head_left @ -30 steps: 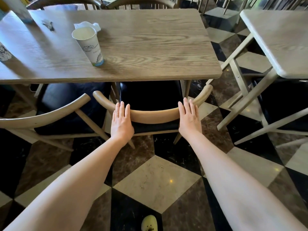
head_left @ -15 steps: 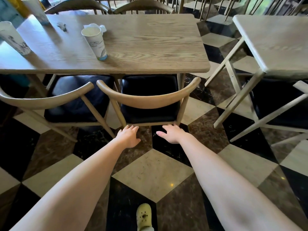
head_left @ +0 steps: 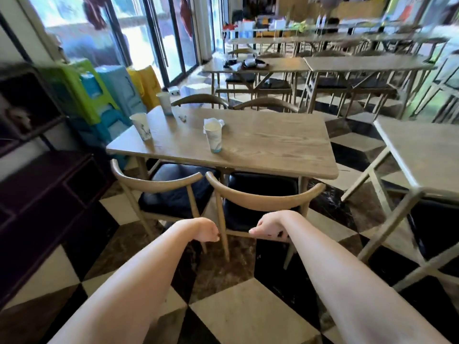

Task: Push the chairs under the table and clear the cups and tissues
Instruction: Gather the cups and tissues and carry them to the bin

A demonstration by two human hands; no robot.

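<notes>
The wooden table (head_left: 273, 145) holds three paper cups: one near the middle (head_left: 213, 136), one at the left edge (head_left: 141, 126) and one at the far left corner (head_left: 165, 103). A crumpled white tissue (head_left: 220, 121) lies just behind the middle cup. Two wooden chairs with black seats stand on the near side, the right chair (head_left: 263, 203) and the left chair (head_left: 159, 186), their seats partly under the tabletop. My left hand (head_left: 206, 230) and my right hand (head_left: 269, 227) hang limp in front of the right chair, touching nothing and holding nothing.
Two more chair backs (head_left: 198, 98) show at the table's far side. Another table (head_left: 422, 155) stands close on the right. A dark cabinet (head_left: 37, 189) and stacked coloured plastic stools (head_left: 104, 95) line the left. More tables and chairs fill the room behind.
Both hands have come off the right chair's backrest and drawn back towards me, wrists now drooping. The view has lifted from the tabletop to the room.
</notes>
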